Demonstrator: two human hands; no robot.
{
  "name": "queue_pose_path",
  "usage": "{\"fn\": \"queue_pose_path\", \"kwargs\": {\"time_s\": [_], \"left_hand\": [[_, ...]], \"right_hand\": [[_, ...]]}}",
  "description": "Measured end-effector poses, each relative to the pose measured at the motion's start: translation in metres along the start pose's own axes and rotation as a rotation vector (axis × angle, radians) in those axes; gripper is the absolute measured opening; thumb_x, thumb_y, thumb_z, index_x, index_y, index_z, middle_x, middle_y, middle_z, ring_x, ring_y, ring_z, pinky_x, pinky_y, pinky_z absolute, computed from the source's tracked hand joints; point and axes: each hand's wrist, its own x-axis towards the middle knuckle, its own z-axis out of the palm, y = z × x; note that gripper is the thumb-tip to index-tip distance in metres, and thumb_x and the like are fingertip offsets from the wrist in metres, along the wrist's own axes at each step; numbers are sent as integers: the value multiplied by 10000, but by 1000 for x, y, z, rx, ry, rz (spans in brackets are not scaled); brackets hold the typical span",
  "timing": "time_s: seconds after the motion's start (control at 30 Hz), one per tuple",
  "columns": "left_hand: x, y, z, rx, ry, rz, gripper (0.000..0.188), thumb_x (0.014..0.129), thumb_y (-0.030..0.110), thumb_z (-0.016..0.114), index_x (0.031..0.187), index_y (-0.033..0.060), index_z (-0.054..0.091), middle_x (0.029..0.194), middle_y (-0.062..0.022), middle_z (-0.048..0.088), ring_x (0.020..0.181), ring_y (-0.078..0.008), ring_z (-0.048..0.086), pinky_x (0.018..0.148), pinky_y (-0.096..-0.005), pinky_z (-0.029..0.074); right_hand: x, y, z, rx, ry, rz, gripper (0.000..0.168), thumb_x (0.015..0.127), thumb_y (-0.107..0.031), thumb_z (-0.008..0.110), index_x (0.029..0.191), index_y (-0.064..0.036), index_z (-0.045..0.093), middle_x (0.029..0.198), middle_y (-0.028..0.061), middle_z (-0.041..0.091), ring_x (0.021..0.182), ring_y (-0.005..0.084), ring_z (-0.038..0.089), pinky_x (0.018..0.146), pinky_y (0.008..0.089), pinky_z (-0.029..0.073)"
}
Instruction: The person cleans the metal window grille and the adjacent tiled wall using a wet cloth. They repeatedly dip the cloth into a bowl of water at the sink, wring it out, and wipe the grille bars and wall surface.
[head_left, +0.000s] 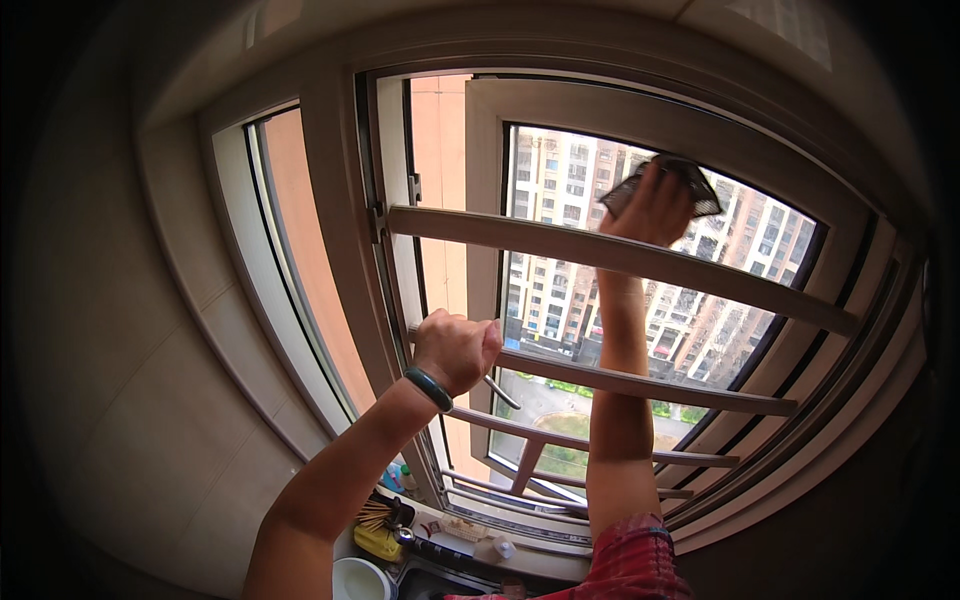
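Through the window guard bars, my right hand (654, 206) reaches out and presses a dark mesh cloth (694, 180) against the upper part of the window pane (555, 300). The pane bears wet-looking streaks. My left hand (454, 349), with a dark bangle at the wrist, is closed around a middle guard bar (645, 384) near its left end. Just right of that hand, a metal window handle (501, 392) slants down. Another guard bar (525, 232) crosses in front of my right wrist.
Below, the sill (559, 555) holds a clear plastic box (465, 527) and a small white-capped container (502, 547). At the lower left are a yellow container (377, 541), wooden sticks (373, 514) and a white bowl (360, 581). A tiled wall (135, 375) stands at left.
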Motion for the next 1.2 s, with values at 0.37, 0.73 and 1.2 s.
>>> {"fn": "queue_pose_path", "kwargs": {"time_s": [0.37,0.73,1.2], "left_hand": [[-1,-4,4,40,-4,7,378,871,239,416,580,81,598,495,-95,538,477,-276,526,571,-403,439],[-4,-3,8,52,-1,0,412,897,254,391,572,87,582,479,-94,517,456,-273,505,570,-405,432],[-4,-11,11,-46,94,38,272,818,189,463,572,123,558,472,-73,528,461,-254,543,564,-379,439]], "right_hand": [[-37,-58,38,383,-139,-388,469,775,-116,516,1237,-37,496,1274,118,486,1203,280,428,1068,442,236],[-30,94,-25,-51,236,5,436,884,-217,516,1261,-6,455,1218,215,485,1107,403,462,951,553,334],[0,-117,49,613,73,-244,392,699,22,615,1056,-137,617,1057,-24,599,1046,198,510,911,360,339]]}}
